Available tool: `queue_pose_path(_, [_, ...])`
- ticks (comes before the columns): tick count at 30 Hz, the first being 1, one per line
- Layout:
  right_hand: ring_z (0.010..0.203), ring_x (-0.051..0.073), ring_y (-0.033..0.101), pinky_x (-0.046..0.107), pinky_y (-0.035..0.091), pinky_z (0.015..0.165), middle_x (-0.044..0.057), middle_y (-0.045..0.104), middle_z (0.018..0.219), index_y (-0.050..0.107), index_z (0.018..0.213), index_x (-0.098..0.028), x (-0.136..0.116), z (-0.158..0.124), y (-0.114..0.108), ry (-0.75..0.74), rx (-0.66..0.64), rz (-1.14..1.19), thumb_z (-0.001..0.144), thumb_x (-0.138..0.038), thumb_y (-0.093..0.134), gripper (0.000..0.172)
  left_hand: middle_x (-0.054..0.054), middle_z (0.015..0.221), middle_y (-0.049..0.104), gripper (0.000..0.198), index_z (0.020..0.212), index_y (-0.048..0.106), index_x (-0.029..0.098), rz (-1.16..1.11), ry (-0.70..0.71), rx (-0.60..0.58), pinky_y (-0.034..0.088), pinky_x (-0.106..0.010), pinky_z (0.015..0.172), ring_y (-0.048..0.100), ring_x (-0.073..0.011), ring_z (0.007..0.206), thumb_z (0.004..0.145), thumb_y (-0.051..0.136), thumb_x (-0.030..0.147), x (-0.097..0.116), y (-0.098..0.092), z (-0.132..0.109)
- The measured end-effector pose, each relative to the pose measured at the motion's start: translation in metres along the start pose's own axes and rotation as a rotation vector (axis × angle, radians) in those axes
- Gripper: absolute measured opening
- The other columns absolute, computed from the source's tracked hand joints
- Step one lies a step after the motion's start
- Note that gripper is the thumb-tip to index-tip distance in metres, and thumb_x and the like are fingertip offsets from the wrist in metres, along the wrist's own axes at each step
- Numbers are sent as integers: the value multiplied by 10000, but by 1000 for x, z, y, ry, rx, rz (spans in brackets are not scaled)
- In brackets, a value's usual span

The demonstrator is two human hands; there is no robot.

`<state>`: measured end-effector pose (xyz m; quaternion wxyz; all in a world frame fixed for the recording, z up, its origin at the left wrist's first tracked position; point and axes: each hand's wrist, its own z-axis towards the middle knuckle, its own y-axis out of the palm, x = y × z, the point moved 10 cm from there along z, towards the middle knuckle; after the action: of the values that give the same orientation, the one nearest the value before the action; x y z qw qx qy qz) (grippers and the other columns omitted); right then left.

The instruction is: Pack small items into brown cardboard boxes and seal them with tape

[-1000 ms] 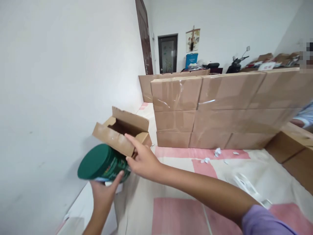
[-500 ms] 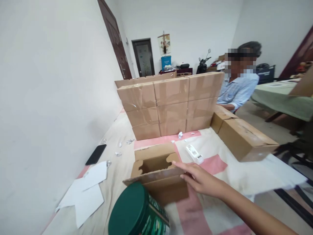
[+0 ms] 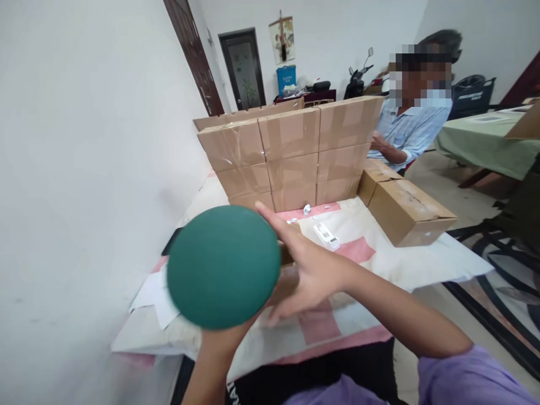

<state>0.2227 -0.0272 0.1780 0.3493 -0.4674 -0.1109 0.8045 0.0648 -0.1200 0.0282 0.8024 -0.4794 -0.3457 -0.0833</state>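
A round canister with a dark green lid point(image 3: 223, 266) fills the near centre, lid towards me. My left hand point(image 3: 225, 338) grips it from beneath; only the wrist and palm edge show. My right hand point(image 3: 306, 270) lies against the canister's right side, fingers stretched out. Behind the canister a small open cardboard box point(image 3: 288, 251) peeks out, mostly hidden.
A wall of taped cardboard boxes point(image 3: 291, 152) stands at the back of the cloth-covered table point(image 3: 422, 264). A long box point(image 3: 407, 205) lies at the right. A white tape dispenser point(image 3: 325, 236) and white papers point(image 3: 154, 295) rest on the cloth. A seated person point(image 3: 411, 132) is behind the boxes.
The green canister has risen from low down to right in front of me, covering the open box. My right hand has left the box flap and now rests beside the canister.
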Motion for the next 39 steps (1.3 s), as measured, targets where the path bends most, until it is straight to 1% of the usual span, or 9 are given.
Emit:
queue_pose_path(6, [1442,332,413,513,363,1193,118,327,1584,117,1576,-311,25,35,-14,41,205,58,633,-403,911,1236,-151,1430,560,998,1470,429,230,-126,84,221,461,-557,1092,498,-408,1361,622,899,467,33,-26,24])
queue_pose_path(8, [1442,325,406,500,342,1206,146,318,1577,130,1555,-269,49,36,-20,75,272,66,632,-393,906,1213,-144,1520,488,747,1380,519,268,2,181,172,404,-592,1123,431,-416,1416,722,834,431,36,-22,15])
queue_pose_path(11, [1438,321,413,497,329,1212,172,337,1561,129,1538,-235,83,33,-16,133,283,84,639,-385,897,1192,-91,1504,522,160,980,652,268,194,317,157,401,-589,1089,416,-388,1428,830,670,216,33,-10,-8])
queue_pose_path(15, [1412,334,445,513,347,1193,162,400,1528,125,1553,-248,108,26,0,198,196,38,630,-382,905,1216,-55,1405,612,311,811,563,232,267,328,130,431,-505,1038,492,-313,1359,678,493,-42,27,2,-31])
queue_pose_path(21, [1386,351,478,518,400,1145,140,422,1533,95,1587,-294,94,19,9,192,96,-66,611,-416,916,1281,-62,1571,454,338,913,639,223,306,321,-24,379,-527,1129,317,-346,1486,654,564,18,26,8,-29])
queue_pose_path(24, [1348,355,513,516,433,1103,139,463,1503,89,1600,-300,90,13,18,229,17,-128,629,-425,898,1270,-69,1641,335,568,1282,636,282,300,231,-118,359,-564,1152,296,-381,1504,733,629,135,15,15,-19])
queue_pose_path(27, [1370,361,484,511,425,1103,145,429,1529,113,1603,-296,90,5,29,225,-51,-208,651,-438,875,1227,-125,1668,263,795,1568,351,251,215,14,-204,487,-470,1040,459,-366,1416,807,574,194,-10,24,-14])
queue_pose_path(31, [1307,372,509,520,454,1044,159,450,1485,152,1600,-290,107,-4,40,309,-157,-366,675,-464,844,1168,-195,1618,353,899,1634,89,146,118,-212,-180,511,-413,974,547,-357,1335,844,513,216,-36,28,-19])
queue_pose_path(39, [1084,396,568,470,499,807,185,542,1208,50,1632,-358,128,0,73,419,-469,-692,827,-582,693,1054,-177,1650,296,917,1629,130,119,128,-252,-172,479,-397,1023,499,-355,1390,809,536,182,-36,30,-24])
